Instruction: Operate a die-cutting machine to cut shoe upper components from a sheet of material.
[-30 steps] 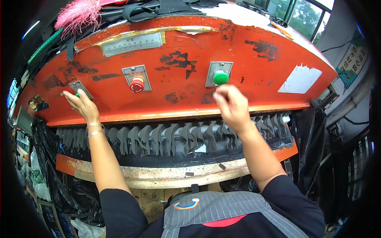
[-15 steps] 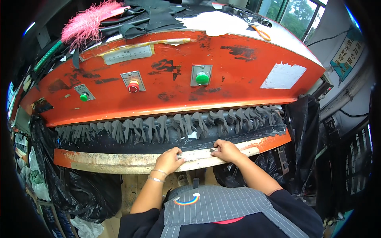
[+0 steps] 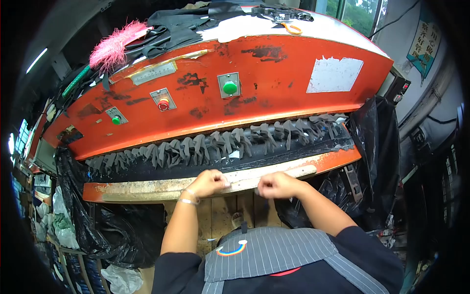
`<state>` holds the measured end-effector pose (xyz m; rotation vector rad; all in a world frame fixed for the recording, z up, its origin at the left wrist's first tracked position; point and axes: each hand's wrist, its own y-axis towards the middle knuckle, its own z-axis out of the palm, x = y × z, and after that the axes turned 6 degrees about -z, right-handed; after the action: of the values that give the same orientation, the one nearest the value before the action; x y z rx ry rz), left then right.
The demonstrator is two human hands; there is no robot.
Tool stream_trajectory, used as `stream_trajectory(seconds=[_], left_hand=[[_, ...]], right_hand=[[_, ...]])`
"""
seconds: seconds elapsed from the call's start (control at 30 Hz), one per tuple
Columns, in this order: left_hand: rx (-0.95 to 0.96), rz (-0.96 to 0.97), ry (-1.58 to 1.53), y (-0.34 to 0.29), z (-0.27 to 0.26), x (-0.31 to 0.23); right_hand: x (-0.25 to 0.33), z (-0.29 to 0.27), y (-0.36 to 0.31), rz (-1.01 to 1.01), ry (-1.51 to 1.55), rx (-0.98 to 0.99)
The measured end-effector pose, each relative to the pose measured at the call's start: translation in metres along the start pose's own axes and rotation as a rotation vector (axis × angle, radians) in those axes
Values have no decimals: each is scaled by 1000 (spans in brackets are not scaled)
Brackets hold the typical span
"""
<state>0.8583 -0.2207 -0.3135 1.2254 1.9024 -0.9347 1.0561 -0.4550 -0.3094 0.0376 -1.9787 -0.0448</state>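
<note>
Before me stands an orange machine with a row of dark grey, leaf-shaped soft pieces hanging along its opening, above a black bed. Along the front runs a worn, pale ledge with orange ends. My left hand is closed in a pinch over this ledge, left of its middle. My right hand is curled, thumb against fingers, at the ledge's front edge a short way to the right. Whatever either hand holds is hidden or too small to name. Small white scraps lie near the hanging pieces.
The panel carries two green buttons and a red button. On top lie a pink duster, dark sheet scraps and an orange loop handle. Black plastic sheeting hangs at both sides.
Both hands have come off the ledge surface slightly toward me, and the right fingers have curled in. My view has shifted, so the machine sits differently in the picture.
</note>
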Motion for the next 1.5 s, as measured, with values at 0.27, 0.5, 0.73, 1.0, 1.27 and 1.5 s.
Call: stream_trajectory(seconds=[0.27,0.5,0.73,1.0,1.27,1.5], left_hand=[[-253,-133,251,-15,52,5],[-625,-110,707,8,76,21],[-675,-144,693,16,75,14],[-389,-215,454,18,50,-10],[-1048,59,678,146,5,-9],[-864,-43,370,167,-26,27]], right_hand=[[-43,13,-23,-11,-686,-219],[-69,18,-4,124,-1010,-358],[-56,-2,9,150,-1007,-286],[-55,-31,3,114,-806,60],[-35,-88,181,-259,-579,-210],[-33,-104,297,232,-953,269]])
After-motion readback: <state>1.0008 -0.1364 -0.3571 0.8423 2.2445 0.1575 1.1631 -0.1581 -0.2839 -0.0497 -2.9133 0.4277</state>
